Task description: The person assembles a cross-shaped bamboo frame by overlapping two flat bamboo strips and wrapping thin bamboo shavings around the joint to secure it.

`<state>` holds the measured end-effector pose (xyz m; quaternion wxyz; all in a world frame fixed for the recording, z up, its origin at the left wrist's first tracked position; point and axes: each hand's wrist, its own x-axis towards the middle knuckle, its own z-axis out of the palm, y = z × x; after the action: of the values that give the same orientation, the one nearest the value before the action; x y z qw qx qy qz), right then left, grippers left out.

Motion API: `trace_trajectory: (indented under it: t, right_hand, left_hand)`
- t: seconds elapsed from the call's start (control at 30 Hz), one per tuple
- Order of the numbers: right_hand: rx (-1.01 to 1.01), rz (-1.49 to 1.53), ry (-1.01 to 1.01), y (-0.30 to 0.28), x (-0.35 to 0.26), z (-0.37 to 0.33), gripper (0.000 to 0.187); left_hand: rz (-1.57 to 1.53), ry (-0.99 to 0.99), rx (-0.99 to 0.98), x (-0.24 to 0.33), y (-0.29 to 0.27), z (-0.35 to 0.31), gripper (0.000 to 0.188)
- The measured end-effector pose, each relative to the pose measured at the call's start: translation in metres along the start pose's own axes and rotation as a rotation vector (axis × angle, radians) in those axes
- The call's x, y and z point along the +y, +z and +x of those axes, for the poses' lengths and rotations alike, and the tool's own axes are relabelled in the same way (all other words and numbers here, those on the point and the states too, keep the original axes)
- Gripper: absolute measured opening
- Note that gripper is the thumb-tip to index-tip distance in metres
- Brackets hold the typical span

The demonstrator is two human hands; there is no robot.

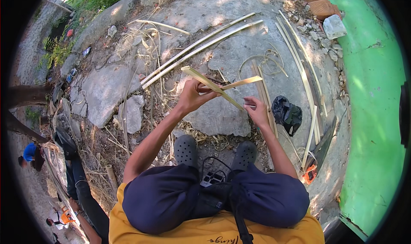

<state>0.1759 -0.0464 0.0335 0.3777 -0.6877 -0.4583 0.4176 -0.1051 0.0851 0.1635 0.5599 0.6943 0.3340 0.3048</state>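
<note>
Head view: gripping a longer bamboo strip (201, 78) and a shorter bamboo strip (246, 81) in the left hand (195, 96), pinched close to the crossing. Held in the air above a broken concrete slab (224, 120), with the shorter one pointing off to the right, above and beyond the right hand (257, 110). Curled fingers on the right hand, just beside the lower tip of the longer strip; can't tell touching from apart, or empty from pinching something thin.

Step in hand, best guess: handling or lining up two strips against each other. No tie or fastener visible at the crossing. Next move likely calls for a firm left-hand pinch there and a careful right-hand grip at the tip; watch for sharp split edges.

Nearby: two long strips (198, 52) beyond the left hand, curled shavings (136, 39) farther up-left of it, a bundle of strips (296, 58) and a black plastic bag (287, 113) right of the right hand.

Hard to read: left fingertips, partly behind the strips. Could be one piece part-split rather than two. Can't see inside the bag. Can't identify the orange object (309, 174) below-right of the right hand; maybe a tool handle.
</note>
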Motion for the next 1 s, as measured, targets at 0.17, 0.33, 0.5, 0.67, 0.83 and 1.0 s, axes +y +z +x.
trace_trajectory:
  t: [0.17, 0.33, 0.5, 0.67, 0.83, 1.0]
  right_hand:
    - [-0.02, -0.009, -0.103, -0.005, -0.012, -0.005, 0.039]
    - [-0.058, -0.045, -0.219, -0.015, -0.045, -0.009, 0.045]
    - [-0.108, -0.072, -0.37, -0.023, -0.106, -0.004, 0.05]
    - [-0.224, -0.032, -0.512, -0.014, -0.155, 0.005, 0.054]
    - [-0.21, 0.011, -0.571, 0.001, -0.159, 0.011, 0.038]
    - [-0.191, 0.106, -0.557, 0.013, -0.155, 0.008, 0.029]
  left_hand:
    - [0.006, 0.013, 0.025, -0.005, 0.004, 0.002, 0.024]
    - [0.001, 0.021, 0.025, -0.004, 0.005, 0.0, 0.026]
    - [-0.003, -0.008, 0.021, 0.003, 0.004, -0.004, 0.025]
    - [-0.06, -0.022, 0.025, 0.0, 0.003, -0.007, 0.024]
    - [-0.048, -0.019, 0.001, 0.006, 0.004, -0.006, 0.036]
    - [-0.035, 0.008, 0.004, -0.004, 0.0, -0.009, 0.03]
